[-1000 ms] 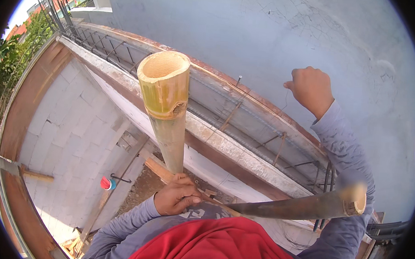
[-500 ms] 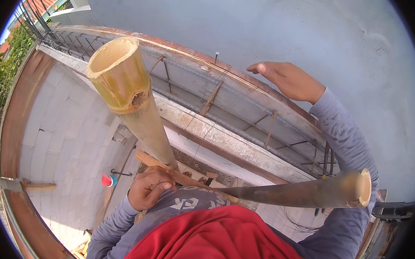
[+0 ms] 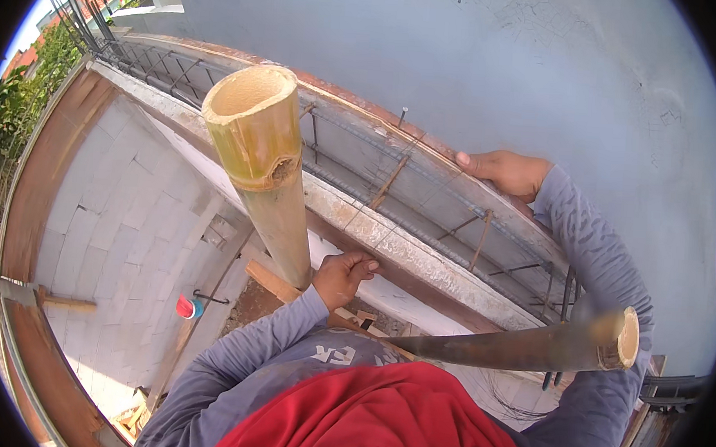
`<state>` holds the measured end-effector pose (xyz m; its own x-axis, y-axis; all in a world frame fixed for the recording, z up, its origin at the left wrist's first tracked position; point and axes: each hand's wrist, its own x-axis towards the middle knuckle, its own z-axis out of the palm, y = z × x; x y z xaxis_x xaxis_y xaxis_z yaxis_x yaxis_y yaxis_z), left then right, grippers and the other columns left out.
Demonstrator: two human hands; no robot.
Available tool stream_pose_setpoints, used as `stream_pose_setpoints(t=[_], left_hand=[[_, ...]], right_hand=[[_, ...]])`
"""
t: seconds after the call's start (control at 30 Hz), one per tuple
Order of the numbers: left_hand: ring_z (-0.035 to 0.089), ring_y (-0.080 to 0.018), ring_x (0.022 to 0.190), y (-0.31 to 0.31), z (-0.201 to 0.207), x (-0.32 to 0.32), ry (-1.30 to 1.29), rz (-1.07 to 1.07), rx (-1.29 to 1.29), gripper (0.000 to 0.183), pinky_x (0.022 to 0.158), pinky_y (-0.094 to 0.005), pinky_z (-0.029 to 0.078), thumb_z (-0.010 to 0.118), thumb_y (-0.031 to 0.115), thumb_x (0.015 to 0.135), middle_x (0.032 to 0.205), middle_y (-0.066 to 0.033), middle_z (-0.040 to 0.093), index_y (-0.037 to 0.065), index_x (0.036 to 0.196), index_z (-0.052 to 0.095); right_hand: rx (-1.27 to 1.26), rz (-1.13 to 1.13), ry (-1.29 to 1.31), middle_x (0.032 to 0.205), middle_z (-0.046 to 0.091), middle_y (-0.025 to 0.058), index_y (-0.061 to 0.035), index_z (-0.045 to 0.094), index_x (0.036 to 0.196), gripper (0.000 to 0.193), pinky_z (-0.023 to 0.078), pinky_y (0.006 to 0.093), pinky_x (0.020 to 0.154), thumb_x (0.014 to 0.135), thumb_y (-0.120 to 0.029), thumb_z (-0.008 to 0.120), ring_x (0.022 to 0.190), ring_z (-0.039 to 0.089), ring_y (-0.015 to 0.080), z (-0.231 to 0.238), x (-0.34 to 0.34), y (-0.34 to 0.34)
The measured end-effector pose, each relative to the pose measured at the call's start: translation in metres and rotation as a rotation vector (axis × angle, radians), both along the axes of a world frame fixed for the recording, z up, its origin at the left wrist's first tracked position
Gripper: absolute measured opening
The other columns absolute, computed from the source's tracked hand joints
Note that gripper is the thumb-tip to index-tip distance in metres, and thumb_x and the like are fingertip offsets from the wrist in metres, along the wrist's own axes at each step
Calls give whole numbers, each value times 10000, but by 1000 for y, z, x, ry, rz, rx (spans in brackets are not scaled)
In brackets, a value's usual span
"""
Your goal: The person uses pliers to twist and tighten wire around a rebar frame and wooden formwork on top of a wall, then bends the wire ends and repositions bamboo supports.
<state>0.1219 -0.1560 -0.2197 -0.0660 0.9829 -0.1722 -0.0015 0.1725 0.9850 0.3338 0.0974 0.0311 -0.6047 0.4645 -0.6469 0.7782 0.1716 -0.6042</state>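
Observation:
My left hand [image 3: 345,278] is closed, fingertips curled beside the thumb, next to the near side of a concrete beam form. Whatever its fingers hold, if anything, is hidden. Just left of it rises a thick bamboo pole [image 3: 280,219] with a cut, hollow top. My right hand [image 3: 508,174] has hold of the upper edge of the far formwork board [image 3: 365,112], its thumb along the edge and most fingers hidden. Between the form's two sides lies a steel rebar cage [image 3: 351,200]. A second bamboo pole [image 3: 523,345] slants past my right forearm.
A grey plastered wall [image 3: 482,67] stands behind the form. A nail [image 3: 403,116] sticks up from the far board. Below are a block wall [image 3: 121,217], a wooden batten [image 3: 272,281] and a red and blue object [image 3: 189,307]. Upright rebars [image 3: 88,14] stand far left.
My left hand has moved right and up, away from the batten by the bamboo pole to the form's near side. My right hand has come down onto the far board's edge. The view has shifted slightly.

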Motion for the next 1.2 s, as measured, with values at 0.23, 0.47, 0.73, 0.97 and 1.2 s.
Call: stream_pose_setpoints(t=[0.23, 0.47, 0.73, 0.97, 1.2], left_hand=[[694, -277, 1155, -57, 53, -29, 167, 16, 214, 530, 1002, -373, 543, 779, 143, 926, 1306, -171, 699, -9, 1404, 607], [767, -235, 941, -112, 160, -174, 311, -350, 86, 454, 854, -331, 594, 812, 61, 883, 1055, -190, 777, -70, 1292, 666], [679, -182, 887, 81, 221, -215, 475, 225, 645, 303, 864, -291, 536, 691, 247, 1002, 1000, -69, 755, -3, 1165, 741], [685, -249, 941, 203, 252, -98, 735, -623, 798, 287, 859, -363, 541, 716, 286, 978, 1024, -100, 746, 37, 1118, 749], [659, -297, 865, 188, 213, -95, 725, -353, 812, 206, 792, -400, 523, 638, 202, 1018, 911, -132, 704, 15, 989, 720]], right_hand=[[111, 122, 133, 1516, 495, 264, -53, 385, 1584, 961, 394, 466, 1188, 971, -793, 373, 1449, 447, 377, 20, -4, 0], [614, 184, 282, 1368, 643, 194, -26, 580, 1427, 749, 491, 472, 1093, 1026, -649, 479, 1311, 593, 335, 58, 9, 8], [1156, 302, 329, 1264, 704, 195, -30, 653, 1333, 667, 536, 483, 994, 1003, -603, 570, 1163, 679, 350, 126, -1, -28], [1105, 196, 156, 1239, 693, 244, 24, 641, 1307, 652, 513, 481, 1004, 1001, -550, 597, 1156, 654, 426, 65, 64, -67], [915, -63, 41, 1203, 673, 280, 23, 576, 1367, 621, 505, 498, 985, 1018, -490, 599, 1129, 645, 446, -1, 52, -109]])
